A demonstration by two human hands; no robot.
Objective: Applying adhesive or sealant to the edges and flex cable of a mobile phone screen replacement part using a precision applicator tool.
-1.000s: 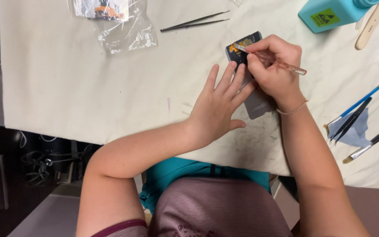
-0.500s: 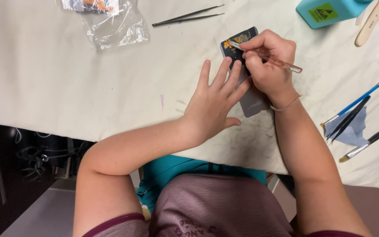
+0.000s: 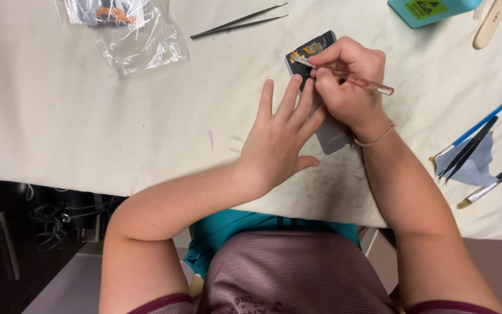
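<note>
Left hand (image 3: 277, 142) flat, fingers spread, pressing down opened phone (image 3: 321, 93) on the cream mat (image 3: 88, 116). Right hand (image 3: 350, 81) pinched shut around a thin clear-pink stick tool (image 3: 358, 80), tip at phone's top end. Tweezers (image 3: 239, 21) lie well apart above.

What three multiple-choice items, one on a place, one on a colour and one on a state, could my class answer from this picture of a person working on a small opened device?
1. Where do the black tweezers lie?
A. Beyond the device, toward the clear plastic bag
B. Under the left hand
C. Among the brushes

2. What colour is the box at the top edge?
A. Red
B. Teal
C. White

3. How does the left hand rest?
A. In a fist
B. Flat, fingers spread on the device
C. Lifted off the cloth

Answers: 1 A, they lie on the cloth between the device and the bag. 2 B, its top is teal. 3 B, while the right hand pinches a thin stick tool.
</note>
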